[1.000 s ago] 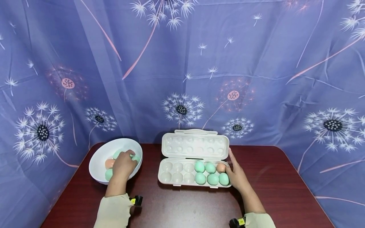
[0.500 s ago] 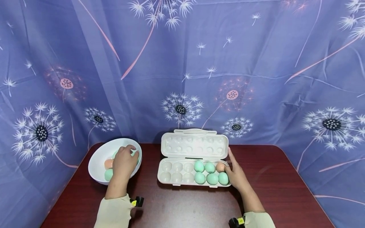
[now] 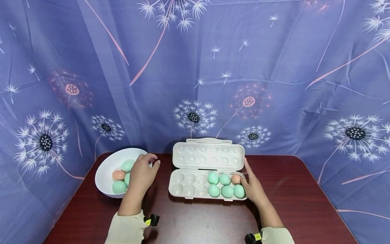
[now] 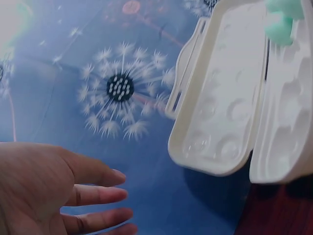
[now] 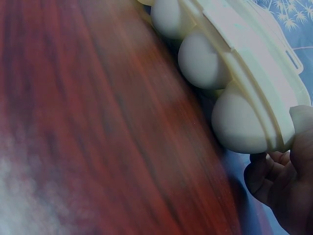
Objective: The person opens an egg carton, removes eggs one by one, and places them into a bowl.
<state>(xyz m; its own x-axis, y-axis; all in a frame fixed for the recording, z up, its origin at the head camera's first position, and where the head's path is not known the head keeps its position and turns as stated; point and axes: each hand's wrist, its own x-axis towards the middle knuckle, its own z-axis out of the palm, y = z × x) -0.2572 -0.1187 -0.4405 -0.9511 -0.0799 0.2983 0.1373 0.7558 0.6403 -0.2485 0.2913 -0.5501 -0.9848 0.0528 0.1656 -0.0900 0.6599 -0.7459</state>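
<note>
My left hand (image 3: 144, 171) hovers over the right rim of a white bowl (image 3: 103, 181). Thumb and fingers stand apart; the left wrist view shows the fingers (image 4: 100, 195) extended, and no egg appears between them. Inside the bowl lie green eggs (image 3: 118, 186) and an orange egg (image 3: 118, 175), partly hidden by that hand. At the right end of a white plastic egg carton (image 3: 186, 196), lid raised, my right hand (image 3: 254, 188) grips the edge, thumb on the rim and fingers curled below. Green eggs (image 3: 227, 191) and one orange egg (image 3: 236, 179) fill the carton's right half.
Both containers stand on a dark red wooden table (image 3: 195, 223), near its back edge. A blue curtain (image 3: 195, 67) printed with dandelions hangs behind and at the sides. The carton's left cups (image 3: 189, 189) hold no eggs.
My left hand has come up and right from inside the bowl to its right rim, uncovering more eggs. A green egg beneath its fingers earlier is no longer seen there. The right hand stays put.
</note>
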